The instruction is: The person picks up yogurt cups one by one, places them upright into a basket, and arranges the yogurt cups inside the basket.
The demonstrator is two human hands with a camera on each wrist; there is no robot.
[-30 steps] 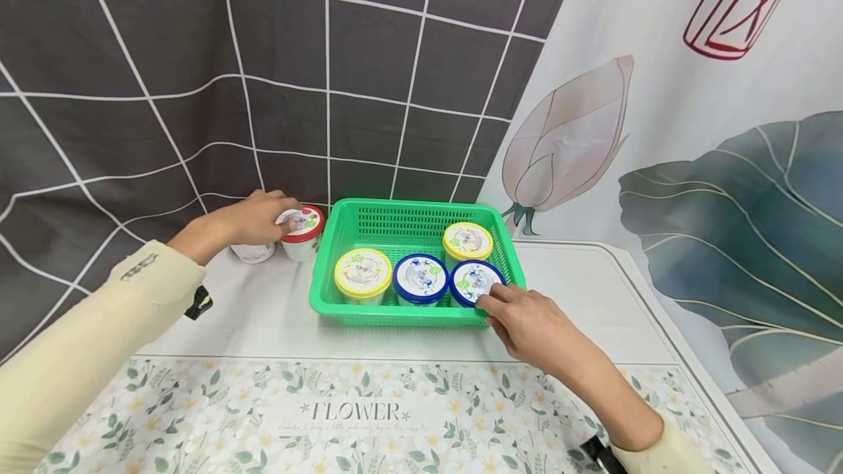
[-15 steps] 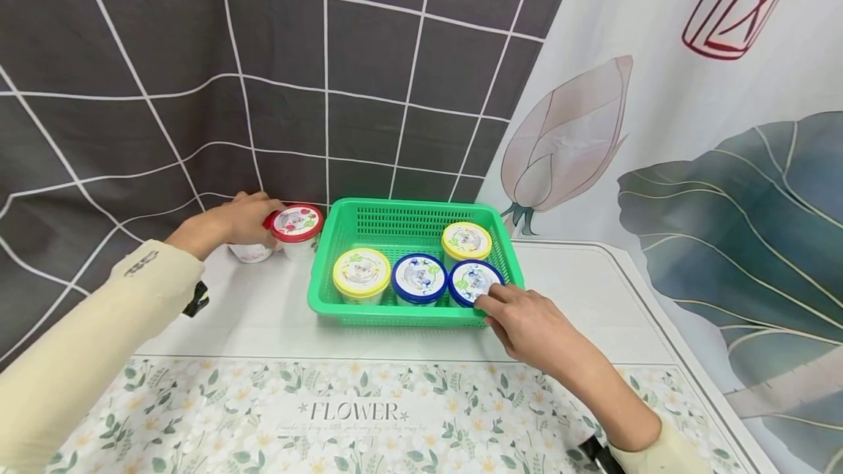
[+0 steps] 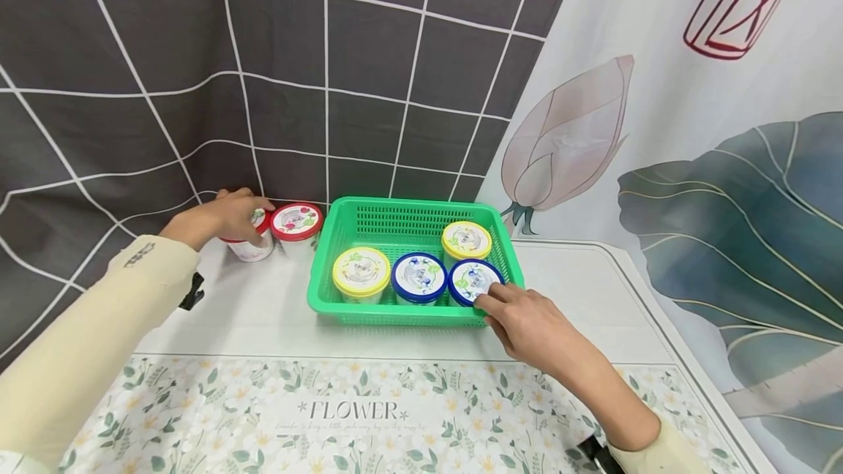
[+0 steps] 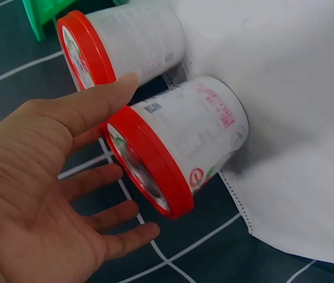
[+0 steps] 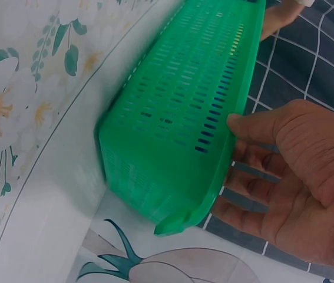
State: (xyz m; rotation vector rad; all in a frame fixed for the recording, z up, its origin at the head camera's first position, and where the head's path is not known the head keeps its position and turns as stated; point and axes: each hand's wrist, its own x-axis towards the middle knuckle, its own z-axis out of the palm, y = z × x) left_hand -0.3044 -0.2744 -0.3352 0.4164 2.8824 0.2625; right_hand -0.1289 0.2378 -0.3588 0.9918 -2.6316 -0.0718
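My left hand (image 3: 227, 216) is at a red-lidded tub (image 3: 258, 246) on the table's left rear. In the left wrist view, the thumb passes over the near edge of its red lid (image 4: 149, 162), and the other fingers spread loosely below it. Beside it, closer to the basket, stands a second red-lidded tub (image 3: 297, 222). My right hand (image 3: 527, 319) holds the front right rim of a green plastic basket (image 5: 155, 171), thumb on the outer side and fingers over the rim. Those fingertips lie by a blue-lidded tub (image 3: 473, 278); whether they touch it is unclear.
Inside the basket also stand another blue-lidded tub (image 3: 419, 276) and two yellow-lidded tubs, one at front left (image 3: 361, 271) and one at rear right (image 3: 466, 238). A dark grid cloth (image 3: 369, 50) hangs behind. A flower-print mat (image 3: 356, 386) covers the table front.
My left hand has shifted left, from the red-lidded tub nearest the basket to the other one, whose lid now shows. My right hand and the basket have stayed put.
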